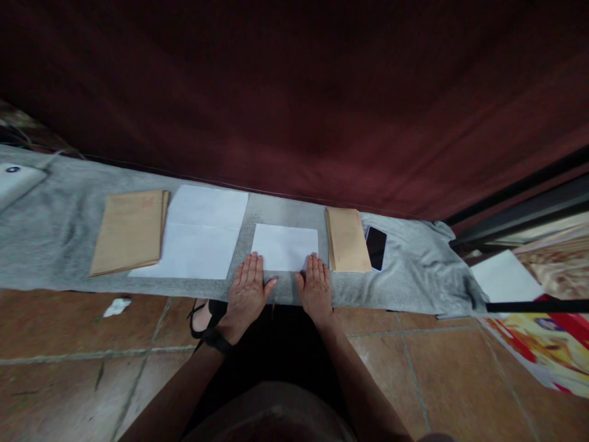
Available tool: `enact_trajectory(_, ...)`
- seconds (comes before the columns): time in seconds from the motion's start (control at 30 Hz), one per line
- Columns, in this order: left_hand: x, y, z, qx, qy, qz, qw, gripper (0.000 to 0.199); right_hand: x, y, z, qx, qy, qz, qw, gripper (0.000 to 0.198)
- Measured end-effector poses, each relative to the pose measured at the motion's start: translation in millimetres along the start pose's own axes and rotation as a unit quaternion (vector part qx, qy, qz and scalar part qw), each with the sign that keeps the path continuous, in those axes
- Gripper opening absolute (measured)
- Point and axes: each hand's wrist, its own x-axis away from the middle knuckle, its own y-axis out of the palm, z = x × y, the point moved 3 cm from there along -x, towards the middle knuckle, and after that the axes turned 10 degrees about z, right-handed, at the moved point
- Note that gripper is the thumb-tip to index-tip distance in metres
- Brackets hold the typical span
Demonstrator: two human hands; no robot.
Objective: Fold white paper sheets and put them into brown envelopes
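Note:
A small white sheet of paper [285,245], perhaps folded, lies flat on the grey cloth in front of me. My left hand [248,288] rests flat with its fingertips on the near left corner. At the near right corner my right hand [316,288] lies flat, thumb apart, fingertips touching the paper's edge. Neither hand grips anything. Just right of the paper is a stack of brown envelopes [348,239]. Larger white sheets [200,239] with a crease across the middle lie to the left, partly under another pile of brown envelopes [131,230].
A phone [376,247] lies beside the right envelopes, partly under them. The narrow surface is covered by a grey cloth [418,270]. Behind it hangs a dark red curtain-like sheet [294,110]. A white device [18,181] sits far left; a colourful box [547,344] stands lower right.

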Motion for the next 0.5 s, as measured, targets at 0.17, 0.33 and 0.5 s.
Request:
enact_trajectory(0.17, -3, -3, 0, 0.008, -0.007, -0.008, 1.0, 0.066, -19, 0, -11, -0.032, -0.006, -0.01, 0.999, 0.055)
enact_trajectory(0.33, -21, -10, 9, 0.015, -0.009, -0.01, 1.0, 0.061, -42, 11, -30, -0.063, -0.043, -0.06, 0.995, 0.052)
enact_trajectory(0.5, -48, 4, 31, 0.042, 0.048, -0.058, 0.996, 0.062, -50, 20, -35, -0.056, -0.074, -0.094, 0.991, 0.051)
